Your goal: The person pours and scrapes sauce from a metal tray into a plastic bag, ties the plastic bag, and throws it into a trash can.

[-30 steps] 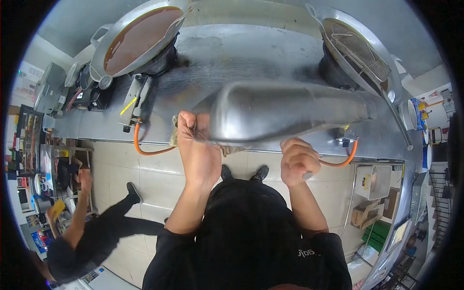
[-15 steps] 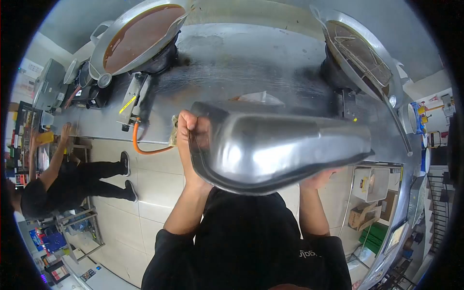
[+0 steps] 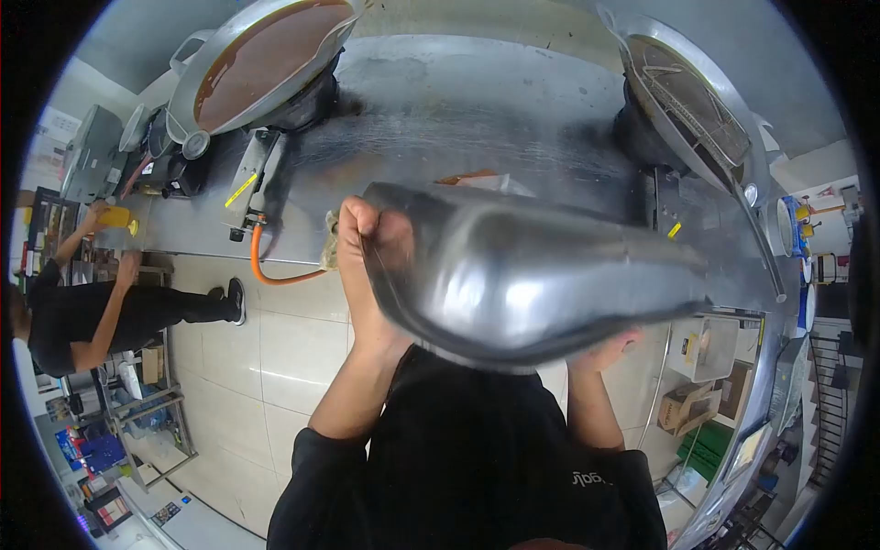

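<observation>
In the centre of the frame we see a metal vessel [image 3: 550,284] held aloft, its long axis running from left to lower right. The left hand [image 3: 359,229] pinches the rim at the broad left end; the right hand [image 3: 605,351] lies by the lower edge, near the narrower end, mostly hidden, so we cannot tell its grip. Beyond, we note the bench [image 3: 440,119] and wide pans at upper left [image 3: 191,81] and upper right [image 3: 683,43].

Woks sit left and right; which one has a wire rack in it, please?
The right wok has the wire rack; the left wok shows only brown liquid.
</observation>
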Available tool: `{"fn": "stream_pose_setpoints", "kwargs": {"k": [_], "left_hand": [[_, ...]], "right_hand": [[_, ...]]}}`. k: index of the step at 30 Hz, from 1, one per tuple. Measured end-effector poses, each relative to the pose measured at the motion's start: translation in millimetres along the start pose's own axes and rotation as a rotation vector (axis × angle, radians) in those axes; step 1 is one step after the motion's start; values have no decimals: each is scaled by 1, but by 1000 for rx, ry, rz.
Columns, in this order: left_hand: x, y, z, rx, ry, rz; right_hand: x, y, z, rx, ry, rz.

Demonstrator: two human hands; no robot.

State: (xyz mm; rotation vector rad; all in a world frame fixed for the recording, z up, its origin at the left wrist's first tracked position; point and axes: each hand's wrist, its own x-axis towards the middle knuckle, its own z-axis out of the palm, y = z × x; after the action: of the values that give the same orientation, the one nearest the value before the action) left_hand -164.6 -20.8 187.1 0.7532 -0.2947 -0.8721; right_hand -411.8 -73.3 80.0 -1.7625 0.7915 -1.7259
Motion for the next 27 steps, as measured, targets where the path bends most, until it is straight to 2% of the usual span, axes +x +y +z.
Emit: {"fn": "stream_pose_setpoints", "kwargs": {"k": [2,4,5,6,7,8,11,13,14,17,19,21,23,24,27], "left_hand": [[-2,-2,1,90,67,-17],[-2,-5,-1,105,91,-50],[-2,-7,-2,112,104,-68],[-1,-8,-2,110,98,-73],[0,-8,0,88,102,-82],[2,-8,3,65,105,-92],[7,-7,13,5,109,-84],[9,-10,12,53,93,-34],[10,-11,13,74,92,-21],[11,-12,8,96,71,-24],[9,-12,9,99,66,-38],[12,-14,12,113,65,-22],[14,-14,20,126,53,11],[16,-13,24,133,45,31],[22,-13,32,68,18,19]], "right_hand": [[-2,-5,-12,184,-75,2],[13,-14,-17,561,-192,-5],[22,-21,-13,527,-165,-38],[22,-21,-9,336,-112,-80],[21,-21,-6,144,-52,-112],[12,-10,-3,-204,34,-152],[34,-18,25,-66,121,-66],[37,-23,26,509,-88,107],[35,-23,28,428,1,77],[39,-26,20,351,78,-29],[29,-17,22,-30,251,-12],[25,-13,20,-52,217,43],[29,-11,14,289,-34,128],[59,-37,25,470,-121,8],[90,-82,19,446,-88,-257]]}}
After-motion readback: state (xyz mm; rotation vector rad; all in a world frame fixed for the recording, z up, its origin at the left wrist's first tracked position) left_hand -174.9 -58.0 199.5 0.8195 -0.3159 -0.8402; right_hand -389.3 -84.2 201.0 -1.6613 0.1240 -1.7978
